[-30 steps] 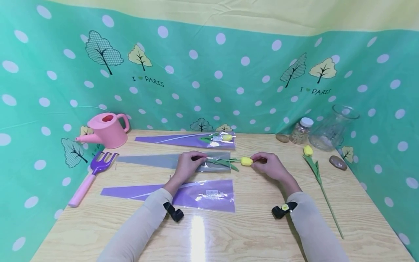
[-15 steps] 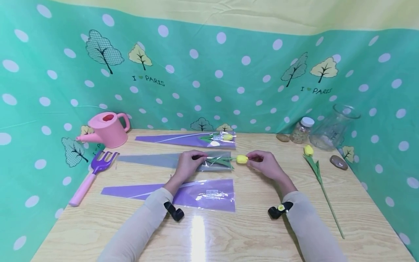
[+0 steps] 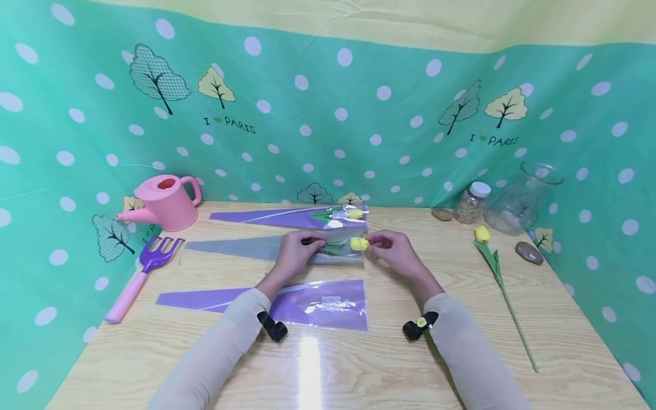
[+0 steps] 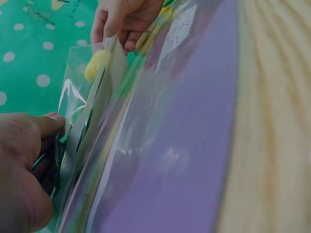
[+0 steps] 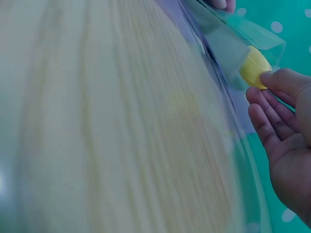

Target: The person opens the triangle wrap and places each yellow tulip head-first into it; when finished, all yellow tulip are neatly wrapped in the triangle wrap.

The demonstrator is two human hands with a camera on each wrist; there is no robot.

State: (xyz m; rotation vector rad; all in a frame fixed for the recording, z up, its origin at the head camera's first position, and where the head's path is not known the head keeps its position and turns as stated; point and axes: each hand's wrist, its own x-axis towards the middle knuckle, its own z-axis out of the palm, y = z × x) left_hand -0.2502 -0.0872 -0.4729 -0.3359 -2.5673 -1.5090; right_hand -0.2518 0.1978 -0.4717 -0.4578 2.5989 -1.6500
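A grey and clear cone sleeve [image 3: 241, 248] lies across the middle of the table. My left hand [image 3: 296, 254] pinches its open mouth [image 4: 73, 104], thumb on the clear film. A yellow tulip bud [image 3: 359, 244] with green leaves sits at the sleeve's mouth, its stem inside. My right hand [image 3: 392, 249] holds the bud [image 5: 253, 68] with thumb and fingertips from the right. In the left wrist view the bud [image 4: 95, 64] shows through the film, with the right hand's fingers [image 4: 124, 22] behind it.
A purple sleeve [image 3: 287, 302] lies empty near me; another [image 3: 287, 217] at the back holds a tulip. A loose tulip [image 3: 494, 265] lies at the right near a glass vase [image 3: 523, 199], jar [image 3: 470, 204] and stones. Pink watering can [image 3: 164, 202] and purple fork [image 3: 146, 267] sit left.
My right hand has moved left with the tulip, sliding the stem and leaves into the sleeve until the bud reached its mouth. The left hand stayed on the sleeve.
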